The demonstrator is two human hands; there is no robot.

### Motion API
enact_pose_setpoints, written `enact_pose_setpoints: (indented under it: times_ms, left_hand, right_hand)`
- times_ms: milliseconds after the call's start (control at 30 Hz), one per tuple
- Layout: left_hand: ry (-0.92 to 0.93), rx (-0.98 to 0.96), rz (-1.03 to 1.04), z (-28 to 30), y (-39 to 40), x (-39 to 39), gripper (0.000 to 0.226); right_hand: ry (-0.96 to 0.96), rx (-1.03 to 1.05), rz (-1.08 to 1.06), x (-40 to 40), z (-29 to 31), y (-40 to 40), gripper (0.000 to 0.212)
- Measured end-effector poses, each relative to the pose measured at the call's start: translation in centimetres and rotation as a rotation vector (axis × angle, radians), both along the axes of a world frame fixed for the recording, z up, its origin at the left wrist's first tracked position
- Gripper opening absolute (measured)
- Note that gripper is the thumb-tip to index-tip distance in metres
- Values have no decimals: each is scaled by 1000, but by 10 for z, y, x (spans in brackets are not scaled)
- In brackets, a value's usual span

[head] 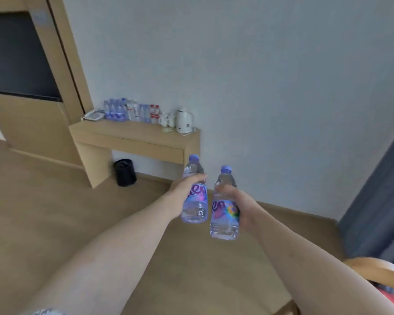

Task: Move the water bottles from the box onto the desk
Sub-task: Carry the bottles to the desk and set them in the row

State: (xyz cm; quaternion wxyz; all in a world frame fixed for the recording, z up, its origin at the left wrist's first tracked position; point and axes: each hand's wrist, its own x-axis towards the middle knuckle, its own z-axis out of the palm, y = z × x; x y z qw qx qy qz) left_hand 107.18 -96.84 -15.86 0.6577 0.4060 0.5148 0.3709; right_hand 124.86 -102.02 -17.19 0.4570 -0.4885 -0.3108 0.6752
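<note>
1. in mid-air, above the wooden floor (55, 212): two water bottles held upright, side by side, close but apart.
2. left hand (182, 189): fingers curled round the left bottle (196, 201) at its label; purple cap up.
3. right hand (239, 201): fingers wrapped round the right bottle (224, 214) at mid-body; purple cap up.
4. desk (132, 137): light wood, against the grey wall (259, 64), well apart from both hands.
5. on the desk: a row of bottles (127, 111), a telephone (93, 115), white cups (166, 119), a white kettle (184, 120).
6. under the desk: a black bin (124, 172).
7. far left: a dark screen (18, 57) in a wooden panel.
</note>
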Motion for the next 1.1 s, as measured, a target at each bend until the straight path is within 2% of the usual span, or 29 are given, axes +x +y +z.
enact_pose_setpoints:
  times_ms: [100,200,333,667,867,1000,1100]
  left_hand:
    - [19,9,82,7,40,-32,59]
    - [42,9,166,8,75,-67,60]
    - [70,7,235,0,129,-117,61]
    - [98,15,244,-8,308,-251,57]
    - [76,18,234,-2,420,-320,48]
    - [63,-21,210,-9,473,-353,56]
    - [47,-44,211,-20,514,-373,56]
  right_hand:
    - [32,11,85,-27,4,63,30]
    - [71,8,174,-61,3,120,47]
    - [65,-23,287,-113,-6,188,55]
    - [17,-28,301,-244,-14,374,43]
    - [11,-35,238,-311,-11,477,49]
    - [36,-65,252,-347,-19,536,39]
    - [33,-81,249,-373,-25,584,41]
